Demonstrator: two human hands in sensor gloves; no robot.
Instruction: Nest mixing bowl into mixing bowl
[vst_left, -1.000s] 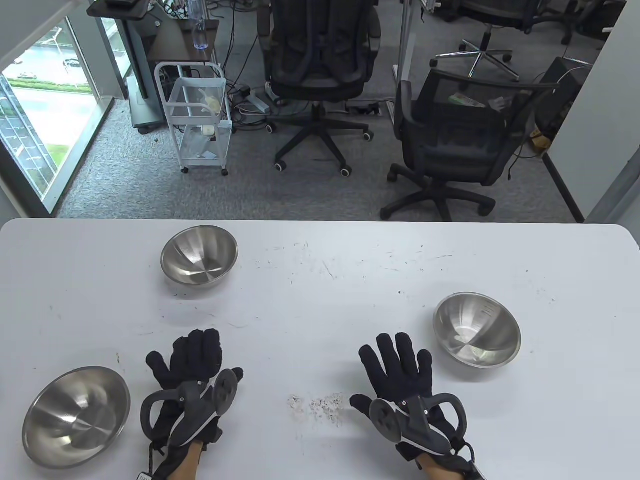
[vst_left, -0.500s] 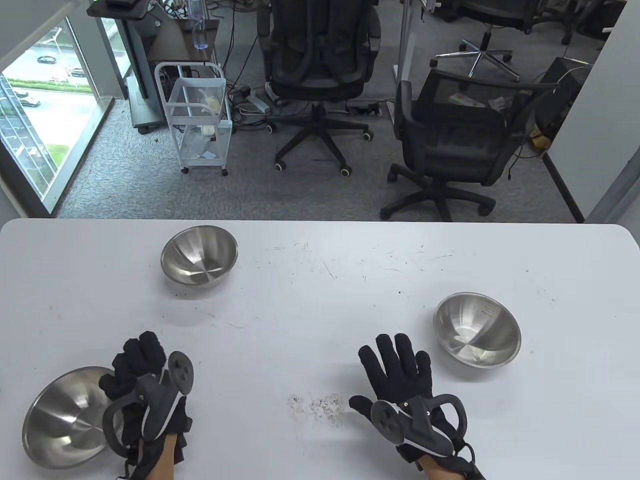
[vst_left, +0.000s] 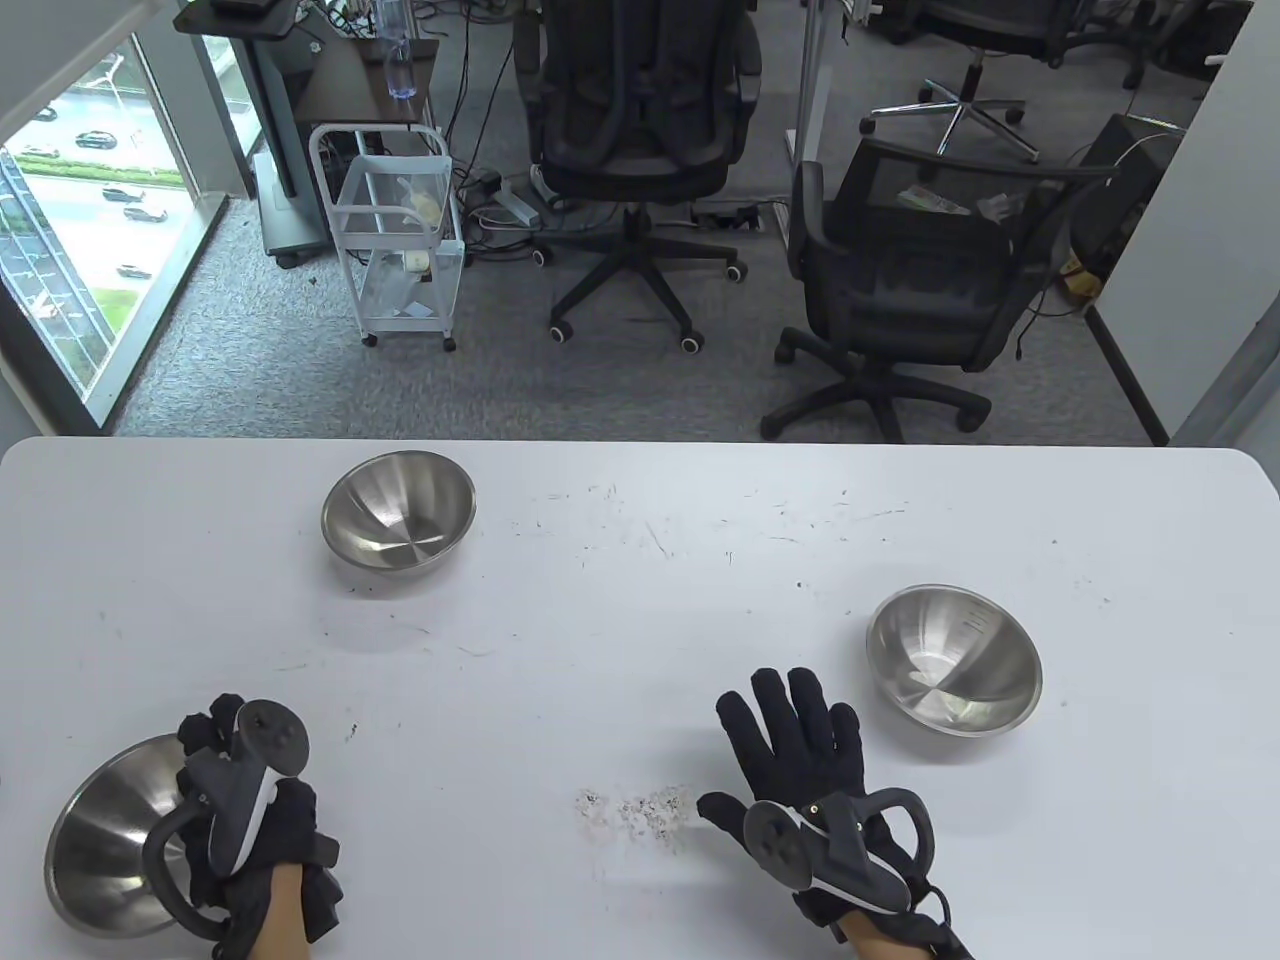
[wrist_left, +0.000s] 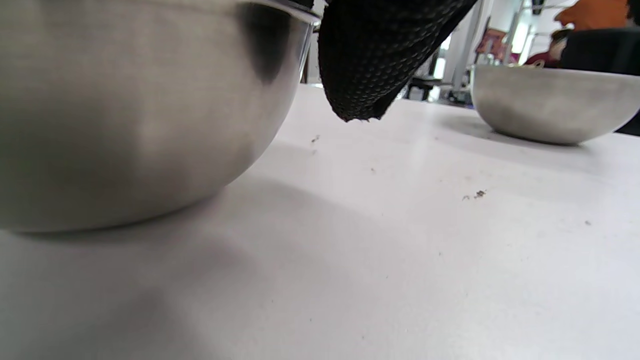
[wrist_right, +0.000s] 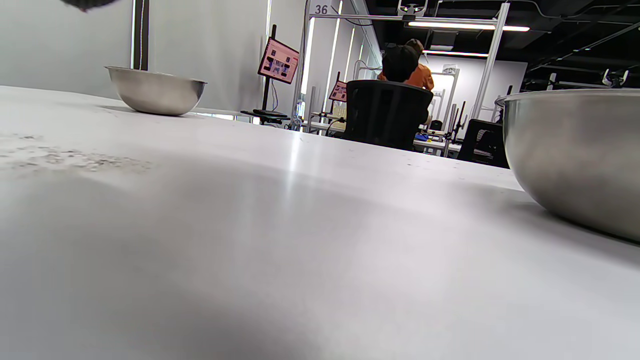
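Steel bowls sit apart, none nested: the left hand (vst_left: 245, 815) curls its fingers over the near-left bowl (vst_left: 95, 840) rim; the right hand (vst_left: 805, 770) lies spread flat.

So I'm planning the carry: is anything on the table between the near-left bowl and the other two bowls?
Nothing solid. The left hand is at the near-left bowl; only bare table and some crumbs lie toward the far bowl and right bowl.

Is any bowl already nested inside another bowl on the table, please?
No, the near-left bowl, far bowl and right bowl sit apart.
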